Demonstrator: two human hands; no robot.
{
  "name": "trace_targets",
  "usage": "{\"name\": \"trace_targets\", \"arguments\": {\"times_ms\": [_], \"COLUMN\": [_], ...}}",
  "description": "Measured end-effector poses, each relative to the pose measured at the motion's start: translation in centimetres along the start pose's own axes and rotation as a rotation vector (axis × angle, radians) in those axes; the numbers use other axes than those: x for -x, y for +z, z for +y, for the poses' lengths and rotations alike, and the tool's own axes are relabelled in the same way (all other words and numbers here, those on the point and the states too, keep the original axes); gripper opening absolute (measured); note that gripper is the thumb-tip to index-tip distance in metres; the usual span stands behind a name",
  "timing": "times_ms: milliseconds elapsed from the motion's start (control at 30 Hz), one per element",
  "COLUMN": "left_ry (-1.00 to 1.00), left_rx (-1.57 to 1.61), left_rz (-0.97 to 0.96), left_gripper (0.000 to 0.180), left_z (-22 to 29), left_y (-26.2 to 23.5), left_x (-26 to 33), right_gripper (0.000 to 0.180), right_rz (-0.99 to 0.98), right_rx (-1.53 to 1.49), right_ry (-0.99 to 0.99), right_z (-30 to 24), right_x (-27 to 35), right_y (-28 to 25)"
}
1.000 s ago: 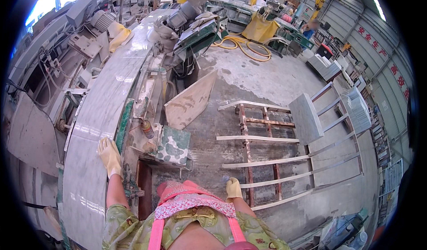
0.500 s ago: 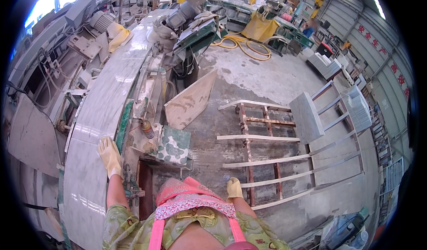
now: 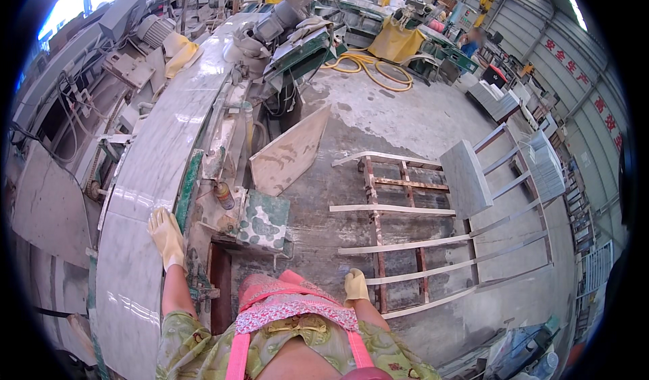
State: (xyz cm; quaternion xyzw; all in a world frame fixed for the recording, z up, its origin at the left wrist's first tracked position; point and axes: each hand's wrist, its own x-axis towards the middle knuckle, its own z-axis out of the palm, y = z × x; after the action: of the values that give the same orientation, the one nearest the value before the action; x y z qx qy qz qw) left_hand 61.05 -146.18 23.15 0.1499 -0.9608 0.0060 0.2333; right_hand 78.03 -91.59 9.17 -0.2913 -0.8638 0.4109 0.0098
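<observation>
My left hand [image 3: 167,239], in a cream rubber glove, lies flat with its fingers stretched out near the right edge of a polished white-grey marble slab [image 3: 128,279]. Just beyond its fingertips a thin seam separates this slab from another marble slab [image 3: 152,157] on the same long machine bed. Down by my right side, my right hand [image 3: 356,287] wears the same kind of glove. Its fingers look curled in, and nothing shows in them. It hangs nearest to the end of a pale slat on a low metal rack [image 3: 399,248], apart from it as far as I can see.
A grey stone slab [image 3: 466,179] leans upright on the rack. Beside the machine, a loose stone panel [image 3: 289,152] tilts near a green-and-white patched box [image 3: 263,221] and a small bottle [image 3: 224,195]. A yellow hose [image 3: 378,72] coils on the floor beyond. Far off stands another person [image 3: 469,44].
</observation>
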Motion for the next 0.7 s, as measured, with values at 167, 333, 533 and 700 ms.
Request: {"name": "trace_targets", "arguments": {"times_ms": [167,333,533,700], "left_ry": [0.000,-0.007,0.003,0.014], "left_rx": [0.043,0.045,0.024,0.025], "left_rz": [-0.002,0.003,0.007,0.019], "left_gripper": [0.039,0.039,0.040,0.039], "left_z": [0.3,0.5,0.0,0.0], "left_y": [-0.5,-0.9,0.2,-0.1], "left_x": [-0.3,-0.1,0.0,0.0], "right_gripper": [0.040,0.041,0.039,0.038], "right_rz": [-0.006,-0.009,0.012,0.016], "right_rx": [-0.033,0.011,-0.012,-0.011], "right_ry": [0.014,0.011,0.023,0.001], "right_z": [0.7,-0.1,0.3,1.1], "right_x": [-0.5,-0.3,-0.3,-0.3], "right_y": [0.3,-0.1,0.2,0.3]}}
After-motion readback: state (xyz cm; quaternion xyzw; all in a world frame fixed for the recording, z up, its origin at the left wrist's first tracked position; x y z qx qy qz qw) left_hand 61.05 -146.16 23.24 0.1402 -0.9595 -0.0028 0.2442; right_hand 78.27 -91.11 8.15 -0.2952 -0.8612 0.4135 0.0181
